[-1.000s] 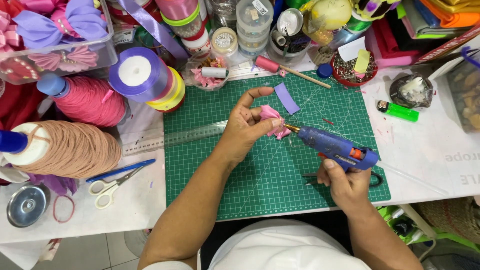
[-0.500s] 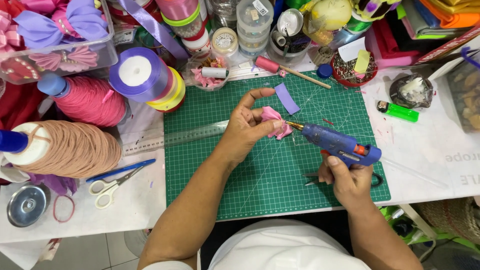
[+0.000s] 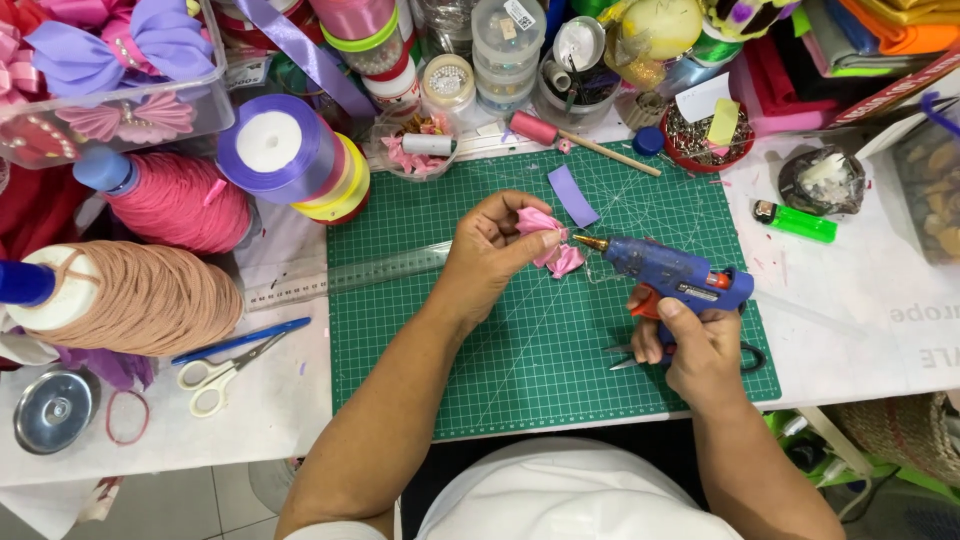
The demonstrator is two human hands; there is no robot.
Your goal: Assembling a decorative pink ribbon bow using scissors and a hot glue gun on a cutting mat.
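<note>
Ribbon [image 3: 552, 240], pink and folded, is pinched between the thumb and fingers of the left hand [image 3: 492, 256] above the green mat [image 3: 520, 350]. A blue glue gun [image 3: 668, 272] is gripped in the closed right hand [image 3: 690, 340], its tip held just beside the ribbon. Scissors [image 3: 215, 372] are left near the mat's left edge.

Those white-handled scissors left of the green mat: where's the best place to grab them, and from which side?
Judging by how they lie, take the scissors by the white handle loops at their near end, coming from the table's front edge. The blades point away toward the blue pen, so that approach keeps fingers off the tips. The left hand is nearer, but it holds the pink ribbon piece.
</note>
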